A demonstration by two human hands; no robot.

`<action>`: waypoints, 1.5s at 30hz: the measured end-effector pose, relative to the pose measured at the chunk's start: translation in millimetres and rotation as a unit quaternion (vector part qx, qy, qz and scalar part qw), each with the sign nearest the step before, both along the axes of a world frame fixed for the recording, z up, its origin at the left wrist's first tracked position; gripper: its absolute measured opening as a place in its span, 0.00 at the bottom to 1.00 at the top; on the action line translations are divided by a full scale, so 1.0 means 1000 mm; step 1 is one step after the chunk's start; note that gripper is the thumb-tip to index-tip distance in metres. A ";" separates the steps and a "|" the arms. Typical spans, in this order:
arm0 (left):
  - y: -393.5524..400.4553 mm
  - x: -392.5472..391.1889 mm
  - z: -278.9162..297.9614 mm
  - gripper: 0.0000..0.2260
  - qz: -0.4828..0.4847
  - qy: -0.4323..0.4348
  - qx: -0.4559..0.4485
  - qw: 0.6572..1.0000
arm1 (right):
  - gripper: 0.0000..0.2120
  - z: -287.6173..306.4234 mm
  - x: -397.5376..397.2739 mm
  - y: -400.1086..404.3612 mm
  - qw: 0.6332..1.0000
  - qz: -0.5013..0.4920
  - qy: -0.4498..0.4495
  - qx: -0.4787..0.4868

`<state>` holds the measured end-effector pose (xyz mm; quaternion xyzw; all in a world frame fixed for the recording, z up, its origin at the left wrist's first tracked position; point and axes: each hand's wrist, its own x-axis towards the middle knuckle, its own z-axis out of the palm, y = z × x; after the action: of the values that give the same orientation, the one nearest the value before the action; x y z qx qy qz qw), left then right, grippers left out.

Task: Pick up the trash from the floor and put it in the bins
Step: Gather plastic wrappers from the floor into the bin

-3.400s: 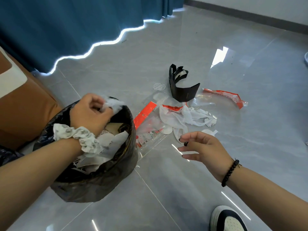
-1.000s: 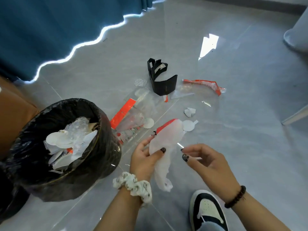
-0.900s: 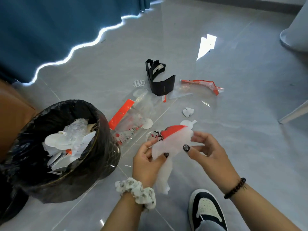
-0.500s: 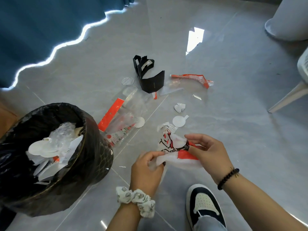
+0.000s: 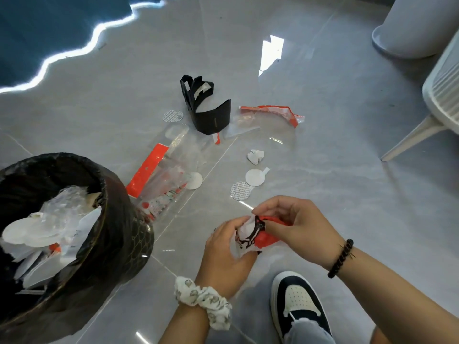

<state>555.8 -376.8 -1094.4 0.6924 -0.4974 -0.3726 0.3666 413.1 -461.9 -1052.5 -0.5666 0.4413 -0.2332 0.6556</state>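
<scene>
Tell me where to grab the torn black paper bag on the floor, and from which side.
Take the black paper bag by its curved front wall, pinching the top edge from above. That wall stands upright with an open, free rim, and the floor in front is fairly open; the crumpled handles behind look flimsier. Both hands are busy with the red-and-white wrapper.

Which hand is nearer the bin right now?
Left. The left hand, gripping the red-and-white wrapper, sits just right of the bin in the head view; the right hand holds the wrapper's far side, farther from it.

blue curtain, white chair, sneaker, grey tile floor
</scene>
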 end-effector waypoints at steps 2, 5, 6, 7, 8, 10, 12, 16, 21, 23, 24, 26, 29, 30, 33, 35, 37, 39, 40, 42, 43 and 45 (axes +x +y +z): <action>0.001 0.003 0.000 0.18 0.056 0.072 0.012 0.996 | 0.11 0.001 0.003 0.000 1.000 -0.014 -0.008 -0.013; 0.001 0.008 -0.001 0.19 0.115 0.155 0.035 0.981 | 0.13 0.003 0.005 -0.002 0.997 -0.063 0.001 -0.039; 0.000 0.010 0.000 0.19 0.128 0.174 0.041 0.975 | 0.14 0.003 0.005 -0.004 0.996 -0.069 0.011 -0.048; -0.001 0.011 0.000 0.20 0.138 0.197 0.045 0.969 | 0.15 0.003 0.005 -0.005 0.996 -0.065 0.028 -0.057; -0.001 0.012 0.001 0.20 0.146 0.222 0.052 0.963 | 0.16 0.002 0.005 -0.007 0.995 -0.052 0.050 -0.063; -0.003 0.014 0.003 0.21 0.150 0.258 0.065 0.952 | 0.18 0.002 0.005 -0.008 0.996 -0.014 0.073 -0.043; -0.005 0.014 0.005 0.20 0.158 0.284 0.070 0.943 | 0.15 0.001 0.005 -0.007 0.999 0.010 0.045 -0.002; -0.008 0.013 0.002 0.20 0.218 0.322 0.081 0.918 | 0.12 -0.006 0.005 -0.003 0.999 -0.037 0.030 -0.018; -0.009 0.005 -0.005 0.18 0.232 0.315 0.114 0.913 | 0.13 -0.011 0.008 -0.001 0.989 -0.125 0.019 -0.071; -0.008 0.005 -0.008 0.16 0.235 0.230 0.140 0.934 | 0.10 -0.010 0.009 -0.002 0.982 -0.151 0.016 -0.110; -0.008 0.006 -0.011 0.15 0.240 0.167 0.160 0.943 | 0.09 -0.010 0.009 -0.002 0.978 -0.163 0.014 -0.126; -0.007 0.009 -0.013 0.10 0.260 0.116 0.191 0.939 | 0.10 -0.011 0.009 -0.002 0.973 -0.179 0.010 -0.145; -0.011 0.012 -0.001 0.09 0.289 0.364 0.239 0.853 | 0.10 -0.012 0.009 0.002 0.970 -0.145 -0.016 -0.192; -0.011 0.013 0.004 0.14 0.283 0.450 0.252 0.809 | 0.10 -0.013 0.009 0.004 0.969 -0.116 -0.037 -0.213; -0.011 0.021 0.008 0.23 0.231 0.536 0.224 0.781 | 0.10 -0.013 0.009 0.012 0.969 -0.002 -0.075 -0.235; -0.013 0.025 0.012 0.20 0.207 0.539 0.193 0.794 | 0.08 -0.015 0.010 0.016 0.971 0.052 -0.059 -0.224; -0.013 0.027 0.015 0.18 0.208 0.538 0.173 0.798 | 0.06 -0.017 0.010 0.017 0.973 0.058 -0.045 -0.218; -0.013 0.028 0.017 0.16 0.216 0.530 0.147 0.807 | 0.06 -0.019 0.011 0.016 0.977 0.037 -0.026 -0.207; -0.013 0.029 0.017 0.16 0.213 0.523 0.137 0.814 | 0.05 -0.020 0.011 0.015 0.980 0.020 -0.015 -0.200; -0.012 0.028 0.016 0.21 0.193 0.520 0.122 0.823 | 0.05 -0.022 0.013 0.014 0.985 -0.015 -0.007 -0.173; -0.012 0.027 0.017 0.23 0.185 0.519 0.118 0.826 | 0.07 -0.022 0.014 0.014 0.987 -0.032 -0.004 -0.159; -0.012 0.023 0.018 0.24 0.169 0.525 0.113 0.826 | 0.11 -0.022 0.015 0.013 0.987 -0.054 0.023 -0.153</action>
<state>578.8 -388.4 -1076.7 0.5022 -0.0588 -0.6658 0.5487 427.7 -449.3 -1074.4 -0.6406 0.4458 -0.3196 0.5373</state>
